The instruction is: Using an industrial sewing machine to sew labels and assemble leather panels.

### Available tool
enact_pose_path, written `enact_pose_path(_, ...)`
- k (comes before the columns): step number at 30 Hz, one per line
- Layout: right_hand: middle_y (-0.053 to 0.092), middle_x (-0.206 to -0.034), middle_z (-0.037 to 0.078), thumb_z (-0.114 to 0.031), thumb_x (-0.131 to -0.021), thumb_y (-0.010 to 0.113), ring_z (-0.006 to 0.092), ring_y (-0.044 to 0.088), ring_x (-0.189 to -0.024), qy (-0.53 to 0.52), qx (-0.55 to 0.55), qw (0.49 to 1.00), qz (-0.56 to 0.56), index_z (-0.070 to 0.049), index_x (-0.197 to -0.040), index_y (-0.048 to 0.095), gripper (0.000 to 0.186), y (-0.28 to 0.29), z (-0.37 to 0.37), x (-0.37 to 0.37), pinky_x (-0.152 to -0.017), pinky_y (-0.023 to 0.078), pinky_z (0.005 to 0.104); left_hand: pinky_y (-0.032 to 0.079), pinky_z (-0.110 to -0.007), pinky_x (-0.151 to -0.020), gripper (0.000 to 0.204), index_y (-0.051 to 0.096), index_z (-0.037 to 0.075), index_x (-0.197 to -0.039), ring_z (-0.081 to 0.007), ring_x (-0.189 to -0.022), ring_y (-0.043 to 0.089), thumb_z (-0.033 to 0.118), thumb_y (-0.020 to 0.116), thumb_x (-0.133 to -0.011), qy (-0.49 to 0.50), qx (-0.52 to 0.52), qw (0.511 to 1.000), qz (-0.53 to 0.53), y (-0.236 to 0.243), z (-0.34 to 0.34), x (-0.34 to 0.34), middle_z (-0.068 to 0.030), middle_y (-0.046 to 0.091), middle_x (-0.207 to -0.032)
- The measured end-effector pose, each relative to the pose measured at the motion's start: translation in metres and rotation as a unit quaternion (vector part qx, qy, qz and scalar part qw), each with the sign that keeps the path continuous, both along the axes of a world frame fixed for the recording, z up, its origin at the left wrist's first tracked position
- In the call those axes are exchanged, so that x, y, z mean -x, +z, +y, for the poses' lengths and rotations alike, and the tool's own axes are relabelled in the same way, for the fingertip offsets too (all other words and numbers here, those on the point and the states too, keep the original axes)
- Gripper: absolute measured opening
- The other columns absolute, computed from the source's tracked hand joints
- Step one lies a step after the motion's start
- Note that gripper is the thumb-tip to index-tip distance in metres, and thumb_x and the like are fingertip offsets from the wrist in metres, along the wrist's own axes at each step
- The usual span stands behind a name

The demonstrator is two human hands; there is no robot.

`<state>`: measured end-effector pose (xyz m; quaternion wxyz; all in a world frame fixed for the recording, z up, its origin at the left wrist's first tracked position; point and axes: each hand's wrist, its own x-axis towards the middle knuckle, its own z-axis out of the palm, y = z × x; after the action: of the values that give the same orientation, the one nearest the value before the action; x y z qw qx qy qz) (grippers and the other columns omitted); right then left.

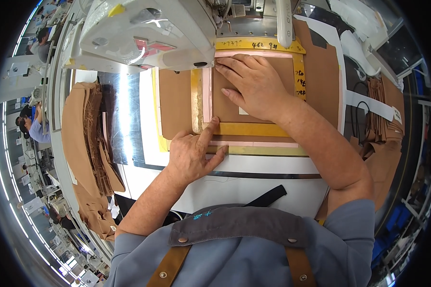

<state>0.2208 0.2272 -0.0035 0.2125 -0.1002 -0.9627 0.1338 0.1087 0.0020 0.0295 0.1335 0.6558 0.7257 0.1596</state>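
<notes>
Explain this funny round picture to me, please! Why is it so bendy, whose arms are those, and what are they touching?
There's no robot here, just a person. A camera on their head looks down, and its very wide lens bends straight things near the edge. The arms at the bottom are the person's own.

The big white machine above looks like a sewing machine. Below lies flat brown material with yellow strips and pink strips on it.

The right hand lies palm down on the brown material, fingertips close to the machine. The left hand has its pointing finger by the lower end of a pink strip. Both hands are spread; neither grips anything.

More brown pieces are stacked at the left.
</notes>
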Motion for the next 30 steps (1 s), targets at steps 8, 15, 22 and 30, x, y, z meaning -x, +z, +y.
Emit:
enact_pose_path(8, 0.061, -0.137, 0.005, -0.034, -0.093, 0.068, 0.0219, 0.053, -0.129, 0.0, -0.002, 1.0, -0.001, -0.006, -0.135, 0.064, 0.05, 0.001, -0.013, -0.008, -0.112, 0.039, 0.0387, 0.047, -0.033, -0.069, 0.064, 0.057, 0.001, -0.14, -0.0207, -0.055, 0.063, 0.031, 0.077, -0.087, -0.006, 0.0, 1.0, 0.022, 0.004, -0.01, -0.005, -0.0016, 0.067, -0.065)
enact_pose_path(15, 0.059, -0.142, 0.006, -0.031, -0.091, 0.071, 0.0256, 0.052, -0.13, 0.001, 0.01, 1.0, -0.004, -0.006, -0.137, 0.062, 0.052, 0.002, -0.014, -0.01, -0.11, 0.039, 0.0422, 0.046, -0.041, -0.088, 0.053, 0.062, 0.004, -0.129, -0.0245, -0.097, 0.065, 0.036, 0.076, -0.088, -0.097, -0.022, 0.99, 0.097, 0.025, 0.019, 0.016, -0.0137, 0.067, -0.117)
enact_pose_path(22, 0.059, -0.142, 0.006, -0.033, -0.091, 0.069, 0.0215, 0.05, -0.133, 0.001, 0.002, 1.0, -0.001, -0.005, -0.134, 0.063, 0.052, 0.003, -0.017, -0.006, -0.114, 0.035, 0.0405, 0.039, -0.053, -0.111, 0.054, 0.059, 0.005, -0.131, -0.0314, -0.129, 0.058, 0.036, 0.073, -0.089, -0.049, -0.13, 0.982, 0.126, 0.0, 0.073, 0.04, -0.0164, 0.06, -0.14)
enact_pose_path(30, 0.059, -0.143, 0.006, -0.034, -0.09, 0.07, 0.0209, 0.05, -0.133, -0.014, 0.005, 1.0, -0.001, -0.004, -0.134, 0.064, 0.053, 0.001, -0.017, -0.007, -0.115, 0.034, 0.0403, 0.034, -0.048, -0.116, 0.054, 0.062, 0.002, -0.13, -0.0314, -0.137, 0.052, 0.036, 0.068, -0.089, -0.042, -0.09, 0.985, 0.143, -0.002, 0.075, 0.045, -0.0116, 0.057, -0.148)
